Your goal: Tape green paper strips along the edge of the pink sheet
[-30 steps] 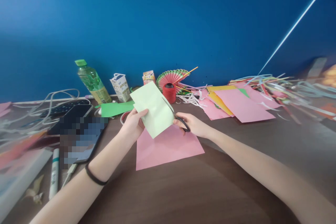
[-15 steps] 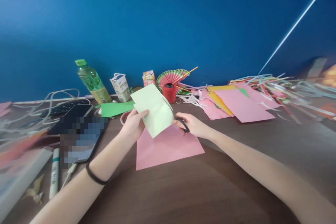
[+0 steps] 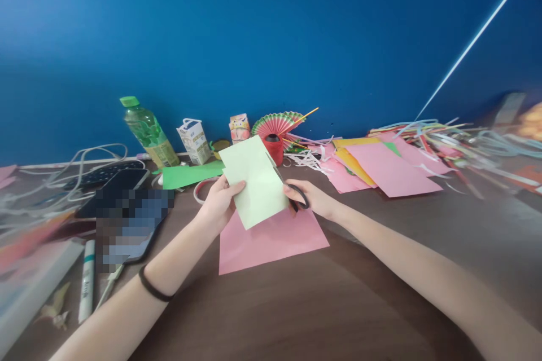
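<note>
My left hand [image 3: 222, 200] pinches the left edge of a pale green sheet of paper [image 3: 256, 186], thumb on top and fingers behind. The sheet is raised and tilted above the table. In my right hand [image 3: 311, 197] is a pair of scissors [image 3: 304, 196] with dark handles, fingers closed through the loops. Its blades lie along the right edge of the pale sheet and are partly hidden by it. Beneath the sheet, a pink sheet of paper [image 3: 271, 245] rests on the brown table.
Behind the hands stand a bottle [image 3: 150, 132], a carton [image 3: 193, 141], a red spool [image 3: 273, 149] and a folded paper fan [image 3: 275, 124]. Pink papers [image 3: 393, 169] and paper strips lie right. Left are a phone [image 3: 139, 225], a marker [image 3: 87, 282] and cables [image 3: 80, 172].
The pale green sheet and my left hand have shifted slightly right and down. My right hand with the scissors has moved a little to the right.
</note>
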`<action>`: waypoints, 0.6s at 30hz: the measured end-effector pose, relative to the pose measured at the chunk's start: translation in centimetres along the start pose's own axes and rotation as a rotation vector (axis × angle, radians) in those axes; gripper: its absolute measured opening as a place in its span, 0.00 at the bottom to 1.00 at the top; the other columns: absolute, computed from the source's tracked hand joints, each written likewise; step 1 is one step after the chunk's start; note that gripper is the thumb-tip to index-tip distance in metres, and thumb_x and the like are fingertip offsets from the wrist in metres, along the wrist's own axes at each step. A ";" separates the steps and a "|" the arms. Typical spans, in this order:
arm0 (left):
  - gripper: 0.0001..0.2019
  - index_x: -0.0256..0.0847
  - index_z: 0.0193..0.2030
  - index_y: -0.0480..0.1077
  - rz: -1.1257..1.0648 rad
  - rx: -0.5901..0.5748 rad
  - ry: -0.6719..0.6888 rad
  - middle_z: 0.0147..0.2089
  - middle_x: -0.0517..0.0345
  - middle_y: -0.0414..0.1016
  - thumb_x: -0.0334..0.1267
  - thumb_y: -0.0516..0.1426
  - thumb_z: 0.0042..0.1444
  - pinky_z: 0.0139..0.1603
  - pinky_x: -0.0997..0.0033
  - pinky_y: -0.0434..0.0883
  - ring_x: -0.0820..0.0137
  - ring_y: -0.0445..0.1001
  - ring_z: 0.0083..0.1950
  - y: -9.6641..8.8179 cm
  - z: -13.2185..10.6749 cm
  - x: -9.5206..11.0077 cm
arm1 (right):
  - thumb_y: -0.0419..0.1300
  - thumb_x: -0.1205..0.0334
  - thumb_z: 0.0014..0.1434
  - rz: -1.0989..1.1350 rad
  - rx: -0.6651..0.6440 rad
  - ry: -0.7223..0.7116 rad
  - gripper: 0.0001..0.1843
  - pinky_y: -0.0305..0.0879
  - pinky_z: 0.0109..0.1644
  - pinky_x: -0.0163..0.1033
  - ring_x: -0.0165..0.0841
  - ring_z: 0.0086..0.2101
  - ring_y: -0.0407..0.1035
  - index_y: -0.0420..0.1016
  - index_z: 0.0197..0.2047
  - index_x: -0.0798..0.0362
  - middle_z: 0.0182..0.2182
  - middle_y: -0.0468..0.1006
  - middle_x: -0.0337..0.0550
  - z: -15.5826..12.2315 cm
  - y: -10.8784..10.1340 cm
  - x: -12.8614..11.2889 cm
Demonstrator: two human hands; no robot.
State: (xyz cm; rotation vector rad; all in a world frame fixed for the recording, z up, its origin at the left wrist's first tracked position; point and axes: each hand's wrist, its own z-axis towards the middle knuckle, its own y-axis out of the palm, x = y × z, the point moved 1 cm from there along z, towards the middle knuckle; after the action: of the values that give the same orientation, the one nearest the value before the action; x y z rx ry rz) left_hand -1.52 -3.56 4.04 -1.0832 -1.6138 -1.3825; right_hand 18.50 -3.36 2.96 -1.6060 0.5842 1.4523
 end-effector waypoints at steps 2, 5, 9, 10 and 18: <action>0.18 0.38 0.44 0.68 0.013 -0.011 0.003 0.45 0.50 0.76 0.24 0.59 0.43 0.46 0.62 0.72 0.61 0.75 0.44 0.1 -0.2 0.0 | 0.49 0.42 0.56 -0.009 -0.001 -0.006 0.22 0.51 0.23 0.32 0.24 0.17 0.57 0.56 0.24 0.52 0.14 0.67 0.34 0.0 0.0 0.1; 0.18 0.38 0.44 0.68 0.023 -0.018 0.002 0.45 0.50 0.76 0.25 0.60 0.43 0.46 0.62 0.72 0.61 0.75 0.45 0.2 -0.3 0.0 | 0.50 0.42 0.56 -0.008 0.003 -0.005 0.22 0.51 0.23 0.32 0.24 0.17 0.57 0.56 0.25 0.52 0.14 0.67 0.34 0.0 -0.1 0.1; 0.19 0.37 0.44 0.68 0.024 -0.047 -0.007 0.45 0.49 0.76 0.25 0.61 0.42 0.47 0.60 0.72 0.60 0.74 0.45 0.1 -0.2 -0.2 | 0.51 0.41 0.55 -0.003 0.029 -0.002 0.23 0.51 0.23 0.31 0.24 0.17 0.58 0.56 0.24 0.53 0.14 0.63 0.31 0.0 0.0 0.0; 0.19 0.37 0.44 0.68 0.024 -0.054 -0.010 0.45 0.49 0.76 0.26 0.61 0.42 0.47 0.60 0.72 0.59 0.74 0.45 0.1 -0.2 -0.3 | 0.51 0.41 0.54 -0.001 0.043 0.000 0.23 0.51 0.22 0.31 0.23 0.17 0.58 0.56 0.24 0.53 0.14 0.61 0.30 0.0 0.0 0.0; 0.17 0.36 0.43 0.68 0.022 -0.062 -0.031 0.44 0.49 0.76 0.25 0.59 0.44 0.49 0.60 0.71 0.60 0.75 0.45 0.2 -0.3 -0.5 | 0.52 0.40 0.53 -0.003 0.055 0.010 0.23 0.52 0.22 0.31 0.24 0.17 0.59 0.55 0.25 0.52 0.15 0.59 0.29 -0.1 0.1 -0.2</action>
State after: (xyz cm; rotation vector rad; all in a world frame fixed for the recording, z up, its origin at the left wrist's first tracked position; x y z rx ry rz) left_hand -1.19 -3.87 3.67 -1.1600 -1.5857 -1.4156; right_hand 18.40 -3.52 3.16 -1.5718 0.6218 1.4152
